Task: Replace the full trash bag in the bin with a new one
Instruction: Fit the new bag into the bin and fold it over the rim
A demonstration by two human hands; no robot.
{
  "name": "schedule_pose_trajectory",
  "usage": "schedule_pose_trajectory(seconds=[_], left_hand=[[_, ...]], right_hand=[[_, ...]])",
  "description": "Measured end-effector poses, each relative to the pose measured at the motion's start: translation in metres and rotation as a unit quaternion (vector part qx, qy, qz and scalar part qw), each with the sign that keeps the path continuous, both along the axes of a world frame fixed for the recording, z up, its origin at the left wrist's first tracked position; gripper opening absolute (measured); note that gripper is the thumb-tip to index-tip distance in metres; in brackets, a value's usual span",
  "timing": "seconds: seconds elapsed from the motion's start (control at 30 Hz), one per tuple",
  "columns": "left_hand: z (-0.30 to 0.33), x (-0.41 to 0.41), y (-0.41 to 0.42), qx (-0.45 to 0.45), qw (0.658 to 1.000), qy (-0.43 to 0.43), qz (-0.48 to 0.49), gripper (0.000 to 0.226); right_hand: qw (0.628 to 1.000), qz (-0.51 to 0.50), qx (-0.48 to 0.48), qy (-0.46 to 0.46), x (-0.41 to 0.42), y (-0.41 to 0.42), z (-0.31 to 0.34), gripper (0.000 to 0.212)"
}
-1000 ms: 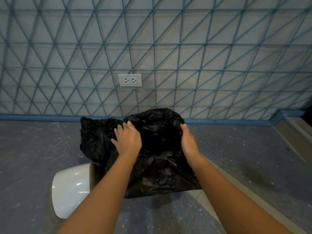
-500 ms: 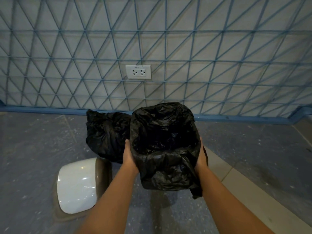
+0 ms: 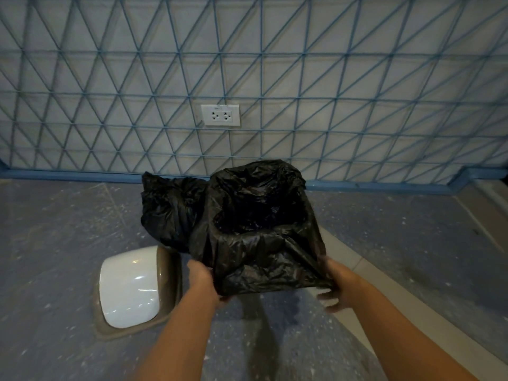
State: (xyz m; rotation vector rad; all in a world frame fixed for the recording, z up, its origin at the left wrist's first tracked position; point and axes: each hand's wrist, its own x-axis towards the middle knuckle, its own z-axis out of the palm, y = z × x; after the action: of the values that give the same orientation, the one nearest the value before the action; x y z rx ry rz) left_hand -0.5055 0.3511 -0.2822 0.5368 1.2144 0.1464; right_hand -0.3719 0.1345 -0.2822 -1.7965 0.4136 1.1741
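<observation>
In the head view, the new bag [image 3: 264, 243] is already pulled over the bin, which is fully hidden under the black plastic; its mouth stands open and the surplus hangs down the near side. The left hand [image 3: 204, 281] grips the lower left hem of this overhang, probably to draw the plastic tight down the wall. The right hand [image 3: 334, 291] is at the lower right hem, blurred; its fingers look spread and loose, but I cannot tell if they pinch anything. The full bag [image 3: 171, 213] sits on the floor [image 3: 55, 243], touching the bin's left side, against the wall [image 3: 357, 119]. The lid [image 3: 129, 290] lies near the left hand, apart from the bin. To the right the floor is bare, so there is room there for moving.
</observation>
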Motion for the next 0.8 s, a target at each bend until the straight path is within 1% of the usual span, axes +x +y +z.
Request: schedule_pose_trajectory(seconds=[0.07,0.1,0.17,0.23,0.27,0.3,0.4,0.43,0.5,0.6,0.67,0.73,0.77,0.8], left_hand=[[0.006,-0.001,-0.011,0.007,0.994,-0.096,0.057,0.064],[0.006,-0.002,-0.015,0.015,0.991,-0.120,0.064,0.059],[0.012,-0.004,-0.022,0.032,0.991,-0.123,0.050,0.049],[0.009,-0.006,-0.020,0.047,0.991,-0.113,0.050,0.044],[0.007,-0.007,-0.017,0.063,0.992,-0.094,0.055,0.043],[0.003,-0.007,-0.013,0.078,0.991,-0.084,0.064,0.044],[-0.014,-0.007,0.001,0.116,0.989,-0.054,0.081,0.050],[-0.024,-0.004,0.007,0.133,0.987,-0.047,0.082,0.053],[-0.024,0.000,0.010,0.162,0.983,-0.020,0.080,0.058],[-0.020,0.009,0.008,0.157,0.982,0.024,0.106,0.057],[-0.021,0.014,0.009,0.151,0.979,0.038,0.128,0.055],[-0.018,0.019,0.009,0.151,0.973,0.054,0.164,0.051],[-0.015,0.020,0.008,0.158,0.966,0.082,0.186,0.049],[-0.015,0.019,0.010,0.187,0.951,0.128,0.210,0.048]], right_hand=[[0.997,-0.024,0.050,0.047,-0.003,-0.005,0.002,0.045],[0.995,-0.053,0.060,0.055,-0.005,-0.007,0.000,0.039],[0.989,-0.107,0.079,0.063,-0.010,-0.006,0.006,0.025],[0.974,-0.183,0.109,0.072,-0.010,-0.007,0.004,0.021],[0.967,-0.217,0.117,0.069,-0.007,-0.007,-0.001,0.019],[0.963,-0.240,0.114,0.054,-0.005,-0.008,-0.004,0.020],[0.954,-0.280,0.103,-0.005,0.004,-0.011,-0.013,0.036],[0.954,-0.283,0.099,-0.015,0.008,-0.012,-0.018,0.038],[0.957,-0.282,0.062,-0.030,0.014,-0.013,-0.026,0.040],[0.966,-0.247,0.007,-0.080,0.019,-0.008,-0.046,0.040],[0.971,-0.210,-0.024,-0.114,0.018,-0.003,-0.054,0.039],[0.972,-0.171,-0.070,-0.148,0.017,0.001,-0.058,0.042],[0.967,-0.162,-0.096,-0.172,0.017,0.003,-0.057,0.047],[0.956,-0.169,-0.117,-0.210,0.018,0.005,-0.052,0.051]])
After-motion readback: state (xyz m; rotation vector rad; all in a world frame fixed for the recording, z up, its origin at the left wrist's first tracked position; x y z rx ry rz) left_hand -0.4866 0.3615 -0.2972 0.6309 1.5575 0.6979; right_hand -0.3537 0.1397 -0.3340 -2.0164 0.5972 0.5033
